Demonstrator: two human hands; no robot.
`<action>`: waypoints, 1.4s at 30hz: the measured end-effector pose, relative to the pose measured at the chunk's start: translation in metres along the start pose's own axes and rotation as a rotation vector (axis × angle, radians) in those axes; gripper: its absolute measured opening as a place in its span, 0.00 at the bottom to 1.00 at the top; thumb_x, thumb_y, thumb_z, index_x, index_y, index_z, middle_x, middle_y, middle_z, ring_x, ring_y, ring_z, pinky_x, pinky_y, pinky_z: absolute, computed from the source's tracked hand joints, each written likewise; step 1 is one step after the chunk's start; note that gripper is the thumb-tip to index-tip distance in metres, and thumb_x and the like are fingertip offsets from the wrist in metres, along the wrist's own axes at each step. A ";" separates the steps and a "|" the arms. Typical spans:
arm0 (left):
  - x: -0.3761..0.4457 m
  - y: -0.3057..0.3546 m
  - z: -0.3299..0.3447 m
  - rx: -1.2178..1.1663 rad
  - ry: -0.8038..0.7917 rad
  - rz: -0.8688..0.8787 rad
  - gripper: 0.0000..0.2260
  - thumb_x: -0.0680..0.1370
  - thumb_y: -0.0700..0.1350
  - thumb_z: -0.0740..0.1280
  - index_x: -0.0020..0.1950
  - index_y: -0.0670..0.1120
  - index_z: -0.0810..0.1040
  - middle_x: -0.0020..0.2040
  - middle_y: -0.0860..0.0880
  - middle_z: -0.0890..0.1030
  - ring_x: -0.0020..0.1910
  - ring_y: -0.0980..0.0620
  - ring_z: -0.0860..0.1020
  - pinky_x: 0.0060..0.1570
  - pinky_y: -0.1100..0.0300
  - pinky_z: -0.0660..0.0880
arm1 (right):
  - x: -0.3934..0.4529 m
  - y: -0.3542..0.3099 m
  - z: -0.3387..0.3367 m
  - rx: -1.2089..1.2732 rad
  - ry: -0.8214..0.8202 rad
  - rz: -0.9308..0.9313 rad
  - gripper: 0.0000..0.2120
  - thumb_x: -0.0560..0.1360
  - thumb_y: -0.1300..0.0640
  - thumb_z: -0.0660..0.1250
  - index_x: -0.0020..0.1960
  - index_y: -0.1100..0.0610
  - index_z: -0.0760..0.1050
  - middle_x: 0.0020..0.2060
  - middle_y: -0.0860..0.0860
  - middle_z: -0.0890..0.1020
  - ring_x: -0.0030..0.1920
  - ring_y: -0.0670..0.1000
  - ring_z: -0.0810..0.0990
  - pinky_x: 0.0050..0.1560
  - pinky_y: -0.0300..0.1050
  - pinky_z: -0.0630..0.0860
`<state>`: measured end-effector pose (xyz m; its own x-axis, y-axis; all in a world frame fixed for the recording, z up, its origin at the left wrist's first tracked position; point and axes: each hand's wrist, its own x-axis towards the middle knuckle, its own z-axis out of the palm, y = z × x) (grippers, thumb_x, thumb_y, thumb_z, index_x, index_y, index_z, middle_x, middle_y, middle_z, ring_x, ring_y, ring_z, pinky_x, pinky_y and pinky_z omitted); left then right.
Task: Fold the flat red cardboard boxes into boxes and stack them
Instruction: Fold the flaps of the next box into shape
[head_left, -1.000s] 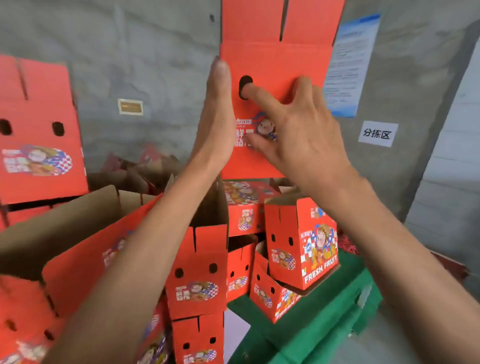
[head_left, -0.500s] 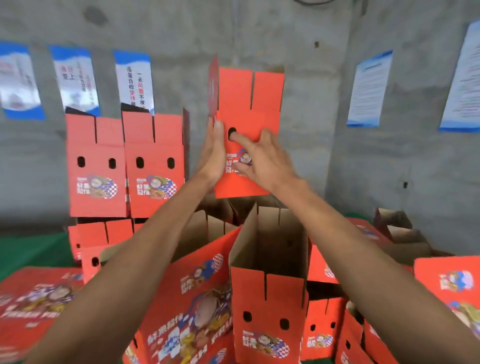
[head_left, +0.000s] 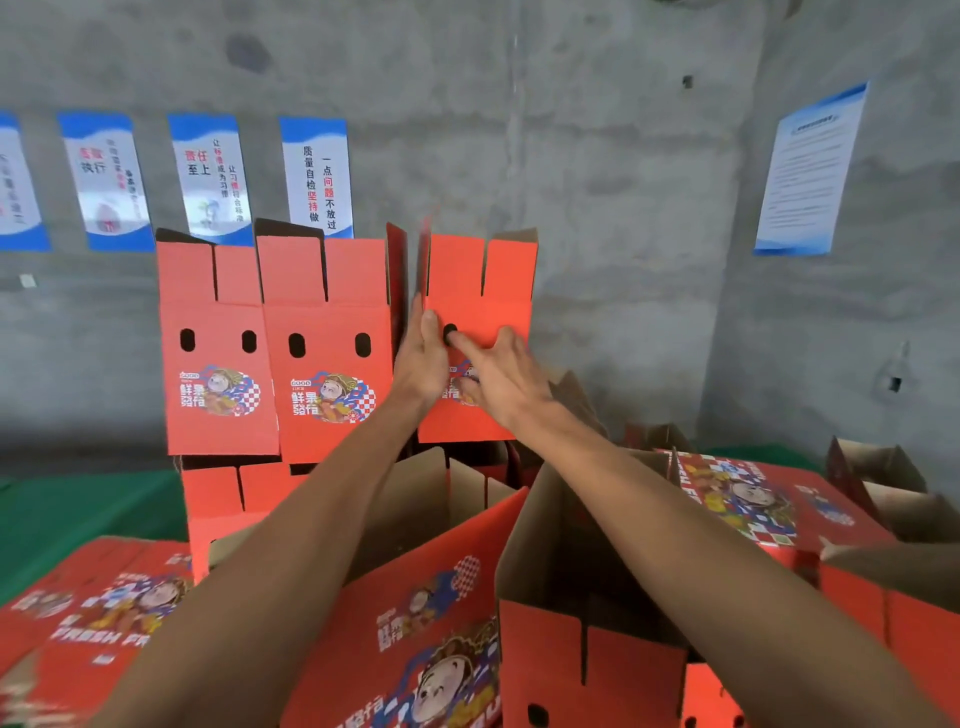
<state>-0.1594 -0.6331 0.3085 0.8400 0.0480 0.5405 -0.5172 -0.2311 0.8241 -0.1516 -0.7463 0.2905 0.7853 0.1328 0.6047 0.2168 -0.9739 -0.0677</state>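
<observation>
- Biggest thing in view is the grey concrete wall (head_left: 597, 156) at the back, with a row of blue-and-white posters (head_left: 317, 176) along the left and one more notice sheet (head_left: 808, 171) over on the right.
- Below that, green sheeting (head_left: 78, 509) shows on the left, under all the cardboard.
- Up front there's a big open red box (head_left: 415, 623) tipped at an angle, cartoon print on its side, and an upright open box (head_left: 587, 649) just right of it with the brown inside showing.
- Flat printed boxes (head_left: 104, 608) lie lower left, and another printed box (head_left: 753, 504) sits on the right.
- Two folded boxes (head_left: 275, 358) stand side by side on top of a lower row, top flaps up, against the wall.
- The held box (head_left: 478, 291) is right beside those two, same height, flaps up, almost touching the nearer one. Can't tell if its bottom is resting on anything.
- Left hand (head_left: 421, 364) is flat, fingers straight and together, pressed along the box's left edge.
- Right hand (head_left: 501, 384) is spread on the front face, forefinger stretched out to the oval hole, other fingers loosely bent against the cardboard, not wrapped round anything.
</observation>
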 end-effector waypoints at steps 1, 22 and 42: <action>0.003 -0.004 0.000 0.014 -0.002 -0.012 0.24 0.89 0.50 0.47 0.84 0.44 0.55 0.83 0.45 0.58 0.82 0.47 0.57 0.80 0.54 0.55 | 0.002 0.000 0.002 -0.020 -0.011 -0.002 0.31 0.81 0.50 0.66 0.80 0.40 0.58 0.58 0.60 0.69 0.60 0.63 0.72 0.58 0.55 0.74; 0.012 -0.008 -0.006 0.342 0.073 0.302 0.35 0.76 0.27 0.55 0.83 0.42 0.58 0.83 0.36 0.44 0.84 0.43 0.44 0.81 0.54 0.48 | -0.012 -0.019 0.000 -0.048 -0.145 0.075 0.22 0.81 0.58 0.65 0.75 0.51 0.70 0.65 0.62 0.70 0.62 0.65 0.77 0.58 0.60 0.76; -0.135 -0.048 -0.182 0.184 0.127 0.187 0.05 0.81 0.47 0.72 0.55 0.51 0.81 0.52 0.56 0.84 0.51 0.52 0.83 0.56 0.55 0.79 | -0.147 -0.078 -0.049 0.613 0.243 0.045 0.34 0.71 0.23 0.62 0.72 0.35 0.67 0.59 0.40 0.76 0.61 0.45 0.76 0.58 0.54 0.78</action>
<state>-0.2783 -0.4512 0.2267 0.6995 0.1067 0.7066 -0.6127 -0.4195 0.6699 -0.3122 -0.6988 0.2458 0.6637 -0.0208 0.7477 0.5340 -0.6868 -0.4932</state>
